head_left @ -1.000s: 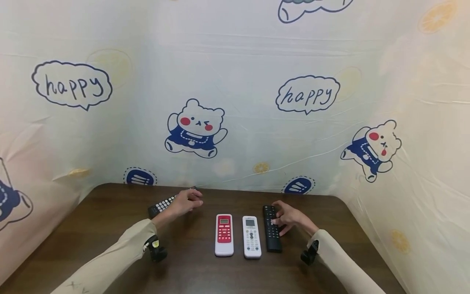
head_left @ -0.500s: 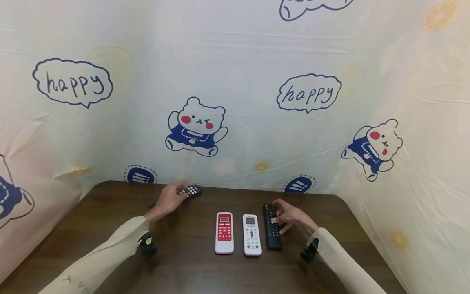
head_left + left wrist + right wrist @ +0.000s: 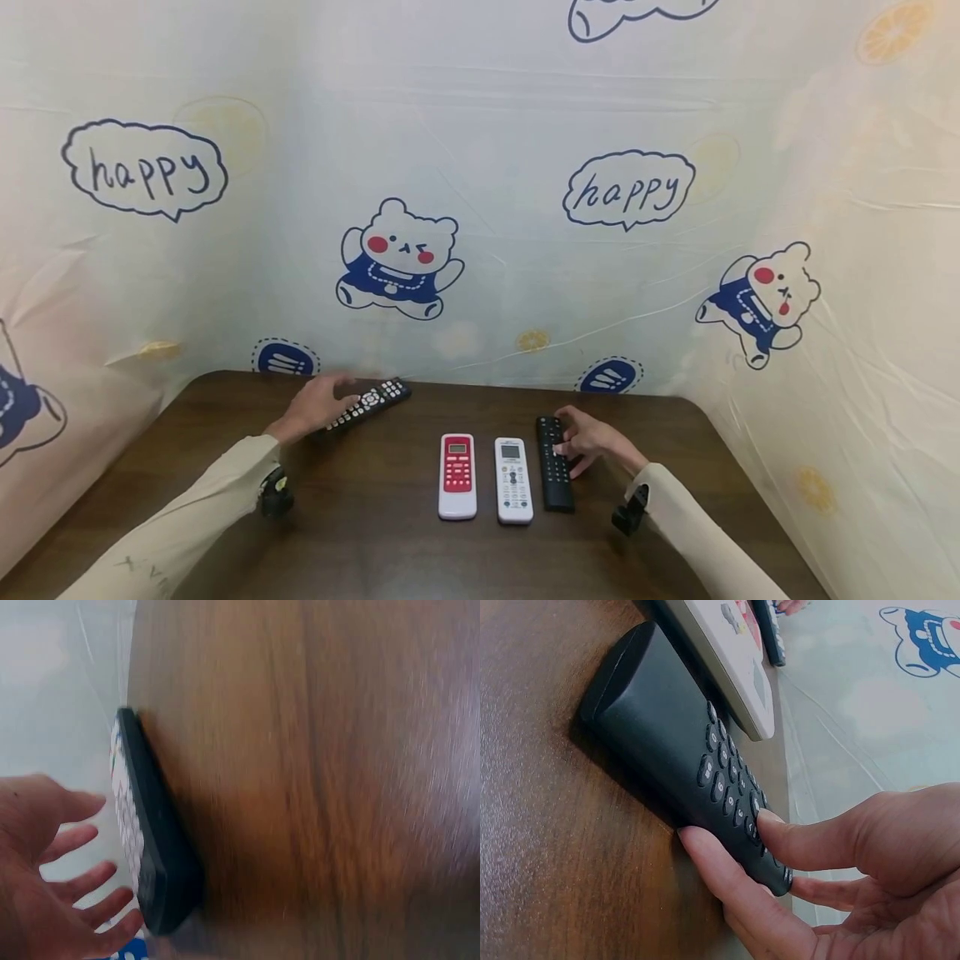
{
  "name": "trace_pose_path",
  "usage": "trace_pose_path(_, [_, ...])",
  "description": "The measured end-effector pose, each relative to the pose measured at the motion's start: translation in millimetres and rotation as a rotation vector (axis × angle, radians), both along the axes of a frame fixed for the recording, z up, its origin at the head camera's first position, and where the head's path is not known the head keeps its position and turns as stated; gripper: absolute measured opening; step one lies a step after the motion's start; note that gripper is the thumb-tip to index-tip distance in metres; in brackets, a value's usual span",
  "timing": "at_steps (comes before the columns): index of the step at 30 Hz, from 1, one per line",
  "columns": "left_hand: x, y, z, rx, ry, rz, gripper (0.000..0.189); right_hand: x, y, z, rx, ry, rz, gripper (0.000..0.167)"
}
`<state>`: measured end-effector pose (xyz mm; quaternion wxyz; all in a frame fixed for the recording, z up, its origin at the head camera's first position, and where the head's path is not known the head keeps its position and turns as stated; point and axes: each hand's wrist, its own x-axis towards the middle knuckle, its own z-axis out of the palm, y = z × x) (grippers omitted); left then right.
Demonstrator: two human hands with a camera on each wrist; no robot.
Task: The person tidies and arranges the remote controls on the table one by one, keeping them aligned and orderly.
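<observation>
A black remote control with white buttons (image 3: 386,396) lies slanted at the back left of the table. My left hand (image 3: 315,407) hovers over its near-left end, fingers spread and relaxed. In the left wrist view that hand (image 3: 45,874) is beside the remote (image 3: 171,840); its lowest finger is close to the remote's end, and contact is unclear. At the right, my right hand (image 3: 596,440) holds a second, all-black remote control (image 3: 557,487) as it lies on the table. The right wrist view has the thumb on the buttons and a finger (image 3: 716,862) against the side edge.
Between the hands lie a red-and-white remote control (image 3: 457,505) and a white remote control (image 3: 514,493), side by side. The brown wooden table (image 3: 360,542) is enclosed by a pale printed curtain (image 3: 495,275) at the back and sides.
My left hand has slid leftward along the slanted remote control, from its far end to its near end, uncovering its buttons. The right hand stays on the all-black remote control.
</observation>
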<state>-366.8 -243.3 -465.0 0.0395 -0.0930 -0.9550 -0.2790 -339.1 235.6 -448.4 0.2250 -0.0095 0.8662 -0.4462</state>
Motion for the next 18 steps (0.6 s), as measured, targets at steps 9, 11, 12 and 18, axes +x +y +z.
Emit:
trace_pose_path(9, [-8.6, -10.7, 0.5, -0.115, -0.154, 0.019, 0.060, 2.7, 2.0, -1.5, 0.013, -0.013, -0.014, 0.071])
trace_pose_path(11, [-8.9, -11.1, 0.6, -0.112, -0.180, 0.006, 0.062, 2.2, 2.2, -0.6, 0.028, -0.017, -0.007, 0.071])
trace_pose_path(12, [-9.1, -11.3, 0.8, -0.107, -0.191, -0.001, 0.062, 1.9, 1.9, 0.1, 0.033, -0.019, -0.009, 0.070])
trace_pose_path(18, [-8.3, -13.3, 4.6, -0.079, -0.221, -0.040, 0.055, -0.2, -2.3, 2.6, 0.033, -0.019, 0.001, 0.069])
